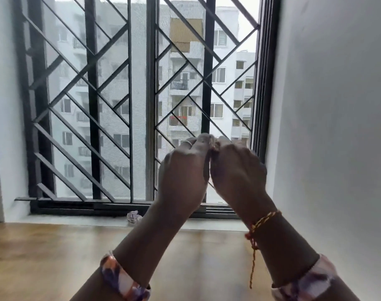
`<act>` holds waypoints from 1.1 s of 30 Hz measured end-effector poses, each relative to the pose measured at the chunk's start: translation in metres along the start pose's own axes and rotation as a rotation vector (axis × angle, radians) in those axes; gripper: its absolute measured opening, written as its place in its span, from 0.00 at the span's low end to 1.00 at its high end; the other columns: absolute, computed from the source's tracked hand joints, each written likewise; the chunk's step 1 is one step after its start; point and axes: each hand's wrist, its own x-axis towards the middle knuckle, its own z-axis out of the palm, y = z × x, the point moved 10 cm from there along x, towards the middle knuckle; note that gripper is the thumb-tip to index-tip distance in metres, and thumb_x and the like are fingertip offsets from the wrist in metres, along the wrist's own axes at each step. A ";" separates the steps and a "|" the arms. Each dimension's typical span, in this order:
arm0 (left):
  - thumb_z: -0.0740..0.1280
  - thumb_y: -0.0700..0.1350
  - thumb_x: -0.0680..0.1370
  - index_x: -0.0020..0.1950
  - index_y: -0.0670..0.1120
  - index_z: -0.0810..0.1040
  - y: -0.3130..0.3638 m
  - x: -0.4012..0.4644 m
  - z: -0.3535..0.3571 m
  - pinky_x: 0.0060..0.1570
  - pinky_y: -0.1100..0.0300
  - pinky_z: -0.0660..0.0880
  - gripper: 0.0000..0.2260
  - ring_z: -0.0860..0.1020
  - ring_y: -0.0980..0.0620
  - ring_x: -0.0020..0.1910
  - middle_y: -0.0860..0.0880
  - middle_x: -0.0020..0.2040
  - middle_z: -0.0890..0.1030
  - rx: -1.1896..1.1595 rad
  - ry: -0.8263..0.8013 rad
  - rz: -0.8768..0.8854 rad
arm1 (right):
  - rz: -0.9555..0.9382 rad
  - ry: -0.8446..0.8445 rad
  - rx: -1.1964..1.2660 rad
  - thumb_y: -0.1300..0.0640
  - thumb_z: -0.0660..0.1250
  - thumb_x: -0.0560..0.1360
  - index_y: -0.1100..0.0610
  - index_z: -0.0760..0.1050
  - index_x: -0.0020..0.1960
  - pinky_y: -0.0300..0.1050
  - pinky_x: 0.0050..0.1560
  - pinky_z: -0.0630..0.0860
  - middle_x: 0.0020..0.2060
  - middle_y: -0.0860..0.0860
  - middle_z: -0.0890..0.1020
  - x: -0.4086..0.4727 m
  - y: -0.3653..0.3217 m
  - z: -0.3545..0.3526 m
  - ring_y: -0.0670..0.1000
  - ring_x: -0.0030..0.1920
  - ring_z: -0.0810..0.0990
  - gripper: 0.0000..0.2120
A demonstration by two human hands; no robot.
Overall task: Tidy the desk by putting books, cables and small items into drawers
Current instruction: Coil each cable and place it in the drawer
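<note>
Head camera view: we see both hands raised together in front of a black metal window grille (94, 94). Left hand (183, 170) and right hand (237, 172) touch at curled fingertips; whether they pinch anything we cannot tell. Below lies the bare wooden desk top (55, 257), with a small crumpled white paper (133, 217) on the pale sill (66, 219).

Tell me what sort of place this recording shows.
Probably a room in an upper-floor flat: a bare wooden desk top sits under a window with a dark metal grille, and white multi-storey apartment blocks fill the view outside.
</note>
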 end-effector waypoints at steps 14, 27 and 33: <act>0.63 0.46 0.77 0.46 0.47 0.81 0.022 -0.005 -0.067 0.31 0.74 0.62 0.07 0.73 0.57 0.29 0.50 0.33 0.80 -0.035 0.107 -0.043 | 0.134 -0.114 1.013 0.65 0.61 0.74 0.75 0.66 0.32 0.49 0.27 0.58 0.26 0.55 0.67 -0.024 -0.023 -0.013 0.51 0.28 0.62 0.16; 0.65 0.38 0.74 0.51 0.45 0.80 0.015 0.006 -0.092 0.39 0.68 0.69 0.08 0.79 0.53 0.39 0.44 0.41 0.83 -0.132 0.101 0.012 | 0.323 -0.455 1.377 0.60 0.64 0.76 0.61 0.76 0.36 0.48 0.51 0.76 0.30 0.54 0.80 -0.046 -0.041 0.001 0.49 0.34 0.79 0.10; 0.64 0.41 0.77 0.57 0.42 0.79 -0.047 0.006 -0.114 0.40 0.75 0.69 0.10 0.76 0.58 0.45 0.51 0.49 0.81 -0.188 -0.099 -0.309 | 0.306 -0.415 1.446 0.56 0.65 0.74 0.59 0.77 0.41 0.48 0.42 0.79 0.36 0.53 0.77 -0.045 -0.057 0.010 0.50 0.35 0.79 0.07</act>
